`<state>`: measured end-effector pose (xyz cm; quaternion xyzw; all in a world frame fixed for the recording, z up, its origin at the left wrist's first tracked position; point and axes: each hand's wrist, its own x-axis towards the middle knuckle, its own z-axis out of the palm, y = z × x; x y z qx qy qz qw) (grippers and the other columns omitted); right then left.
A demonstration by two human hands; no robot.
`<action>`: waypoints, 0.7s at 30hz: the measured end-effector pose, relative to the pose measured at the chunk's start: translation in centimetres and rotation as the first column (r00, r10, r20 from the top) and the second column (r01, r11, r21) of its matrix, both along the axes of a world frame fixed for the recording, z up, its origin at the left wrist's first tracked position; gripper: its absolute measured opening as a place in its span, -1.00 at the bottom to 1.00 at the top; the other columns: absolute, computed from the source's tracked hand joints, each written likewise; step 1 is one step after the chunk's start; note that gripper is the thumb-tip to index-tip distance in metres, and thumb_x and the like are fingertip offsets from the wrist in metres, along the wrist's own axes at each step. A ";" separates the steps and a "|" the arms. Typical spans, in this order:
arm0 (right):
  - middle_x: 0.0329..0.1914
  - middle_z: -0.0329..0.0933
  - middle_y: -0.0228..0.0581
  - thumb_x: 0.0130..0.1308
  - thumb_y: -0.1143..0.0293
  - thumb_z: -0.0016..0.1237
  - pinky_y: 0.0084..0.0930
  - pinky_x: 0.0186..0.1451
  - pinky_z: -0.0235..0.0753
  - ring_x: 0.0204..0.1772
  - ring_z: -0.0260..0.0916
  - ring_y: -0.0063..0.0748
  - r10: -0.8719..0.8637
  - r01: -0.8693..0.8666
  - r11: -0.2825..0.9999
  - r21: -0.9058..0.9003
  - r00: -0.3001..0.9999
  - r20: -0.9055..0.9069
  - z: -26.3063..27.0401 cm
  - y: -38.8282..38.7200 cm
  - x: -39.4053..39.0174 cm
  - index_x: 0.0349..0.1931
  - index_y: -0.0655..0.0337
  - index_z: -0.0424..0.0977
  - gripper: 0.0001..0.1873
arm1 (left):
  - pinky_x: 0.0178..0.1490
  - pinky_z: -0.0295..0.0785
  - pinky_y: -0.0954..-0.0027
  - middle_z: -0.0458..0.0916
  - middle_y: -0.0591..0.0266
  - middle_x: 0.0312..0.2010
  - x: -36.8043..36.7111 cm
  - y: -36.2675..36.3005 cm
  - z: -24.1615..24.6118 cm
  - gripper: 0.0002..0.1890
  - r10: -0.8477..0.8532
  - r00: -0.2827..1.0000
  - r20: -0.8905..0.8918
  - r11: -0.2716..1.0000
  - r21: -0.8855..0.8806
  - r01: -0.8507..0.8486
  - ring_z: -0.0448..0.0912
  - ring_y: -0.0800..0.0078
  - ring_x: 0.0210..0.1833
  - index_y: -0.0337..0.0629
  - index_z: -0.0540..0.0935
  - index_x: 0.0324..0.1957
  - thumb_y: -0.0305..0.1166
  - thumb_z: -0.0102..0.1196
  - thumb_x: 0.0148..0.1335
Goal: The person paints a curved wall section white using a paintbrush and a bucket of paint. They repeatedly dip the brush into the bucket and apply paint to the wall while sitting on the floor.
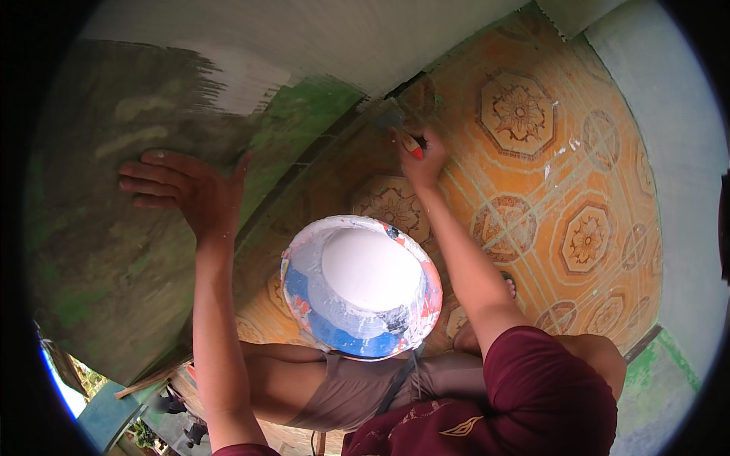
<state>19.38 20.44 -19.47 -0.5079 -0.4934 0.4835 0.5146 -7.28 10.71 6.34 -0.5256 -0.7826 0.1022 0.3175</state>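
My left hand (191,185) is spread with its fingers apart, against or close before the dark, green-stained wall (85,245). In my right hand (423,157) is a paintbrush (412,145) with a red-tipped handle; its bristles are near the wall's foot, where the floor begins, and are hard to make out. A paint-smeared bucket (353,336) stands between my arms, in front of my lap, with white paint (372,269) in it. Fresh pale paint (242,85) with ragged brush edges covers the upper part of the wall.
Patterned orange floor tiles (519,182) with pale paint spots spread to the right, bounded by another pale wall (684,171). A dark gap (408,84) runs along the wall's foot. A wooden strip (151,382) lies at the lower left, with an opening to the outside beyond.
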 end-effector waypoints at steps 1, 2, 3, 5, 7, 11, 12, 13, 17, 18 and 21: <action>-0.34 0.76 -0.18 0.25 0.38 0.54 -0.46 -0.18 0.64 -0.28 0.71 -0.44 -0.009 0.009 1.000 0.004 1.000 0.006 -0.2 -0.2 0.2 -0.23 0.29 0.68 -0.73 | 0.48 -0.45 -0.88 -0.66 -0.96 0.53 0.0 -0.1 0.0 0.78 0.000 1.000 0.000 1.000 -0.004 0.000 -0.66 -0.99 0.57 -0.77 -0.50 0.56 0.62 0.34 0.03; -0.33 0.76 -0.19 0.25 0.38 0.54 -0.46 -0.18 0.64 -0.28 0.70 -0.46 -0.018 0.018 1.000 0.008 1.000 0.011 -0.4 -0.4 0.3 -0.24 0.29 0.68 -0.73 | 0.48 -0.45 -0.88 -0.67 -0.96 0.53 0.0 -0.1 0.0 0.78 0.000 1.000 0.000 1.000 -0.009 0.000 -0.66 -0.99 0.57 -0.77 -0.50 0.56 0.62 0.34 0.03; -0.34 0.76 -0.19 0.25 0.38 0.54 -0.47 -0.18 0.64 -0.28 0.70 -0.47 -0.023 0.023 1.000 0.010 1.000 0.005 -0.7 -0.4 0.2 -0.24 0.30 0.67 -0.72 | 0.48 -0.46 -0.88 -0.67 -0.96 0.54 0.0 -0.1 0.0 0.78 -0.001 1.000 0.003 1.000 -0.006 0.001 -0.66 -0.98 0.57 -0.77 -0.50 0.56 0.61 0.35 0.03; -0.35 0.75 -0.19 0.25 0.37 0.54 -0.48 -0.17 0.63 -0.28 0.68 -0.50 -0.034 0.034 0.999 0.016 0.999 -0.007 -1.1 -0.3 0.1 -0.24 0.31 0.67 -0.71 | 0.48 -0.47 -0.87 -0.67 -0.95 0.54 0.1 0.1 0.0 0.77 -0.005 1.000 0.007 1.000 0.000 0.005 -0.67 -0.97 0.58 -0.77 -0.50 0.56 0.59 0.37 0.03; -0.35 0.75 -0.18 0.25 0.36 0.54 -0.48 -0.17 0.63 -0.28 0.69 -0.48 -0.043 0.042 0.999 0.015 0.999 0.026 -0.5 -0.1 -0.2 -0.25 0.31 0.66 -0.70 | 0.49 -0.48 -0.87 -0.67 -0.94 0.54 0.2 0.1 0.2 0.77 -0.007 1.000 0.015 1.000 0.006 0.006 -0.68 -0.96 0.58 -0.76 -0.50 0.57 0.57 0.39 0.04; -0.36 0.75 -0.16 0.26 0.34 0.53 -0.47 -0.17 0.63 -0.28 0.71 -0.45 -0.050 0.048 0.999 0.021 0.993 0.110 -0.1 0.6 -0.4 -0.25 0.32 0.66 -0.69 | 0.50 -0.49 -0.86 -0.68 -0.92 0.55 0.5 0.1 0.1 0.76 0.016 0.999 0.049 1.000 0.016 -0.017 -0.68 -0.94 0.59 -0.75 -0.50 0.57 0.52 0.43 0.04; -0.36 0.75 -0.16 0.27 0.34 0.53 -0.47 -0.17 0.63 -0.28 0.71 -0.45 -0.040 0.039 0.999 0.012 0.990 0.138 0.2 0.8 -0.5 -0.24 0.32 0.65 -0.70 | 0.50 -0.49 -0.86 -0.68 -0.92 0.55 0.6 0.1 0.0 0.76 0.015 0.999 0.052 1.000 0.013 -0.015 -0.68 -0.93 0.59 -0.75 -0.50 0.57 0.52 0.43 0.04; -0.36 0.75 -0.15 0.27 0.34 0.53 -0.47 -0.17 0.63 -0.28 0.71 -0.44 -0.030 0.030 1.000 0.002 0.986 0.166 0.4 0.9 -0.6 -0.24 0.32 0.65 -0.70 | 0.50 -0.49 -0.86 -0.67 -0.92 0.55 0.6 0.0 0.1 0.75 0.013 0.998 0.055 1.000 0.010 -0.014 -0.68 -0.93 0.59 -0.75 -0.50 0.57 0.51 0.44 0.04; -0.34 0.75 -0.17 0.27 0.36 0.53 -0.48 -0.16 0.63 -0.27 0.70 -0.48 0.024 -0.021 0.999 -0.024 0.992 0.124 0.6 0.8 -0.4 -0.23 0.32 0.65 -0.70 | 0.50 -0.50 -0.85 -0.67 -0.91 0.56 0.6 0.0 0.0 0.74 -0.003 0.998 0.057 1.000 0.016 0.002 -0.68 -0.93 0.59 -0.76 -0.48 0.57 0.48 0.46 0.05; -0.33 0.75 -0.19 0.27 0.37 0.53 -0.48 -0.16 0.63 -0.26 0.69 -0.50 0.013 -0.011 1.000 -0.024 0.998 0.062 0.3 0.6 -0.4 -0.23 0.32 0.65 -0.70 | 0.50 -0.50 -0.85 -0.67 -0.91 0.56 0.5 0.0 0.1 0.74 0.002 0.998 0.061 1.000 0.013 -0.003 -0.68 -0.93 0.60 -0.76 -0.47 0.57 0.48 0.46 0.05; -0.30 0.73 -0.28 0.27 0.42 0.53 -0.52 -0.13 0.62 -0.22 0.64 -0.57 -0.009 0.007 0.999 -0.031 0.998 -0.061 -0.4 -0.5 0.0 -0.23 0.31 0.63 -0.72 | 0.50 -0.49 -0.86 -0.66 -0.91 0.56 0.7 0.1 0.2 0.73 0.012 0.997 0.071 1.000 0.013 -0.013 -0.67 -0.93 0.60 -0.77 -0.45 0.57 0.47 0.47 0.05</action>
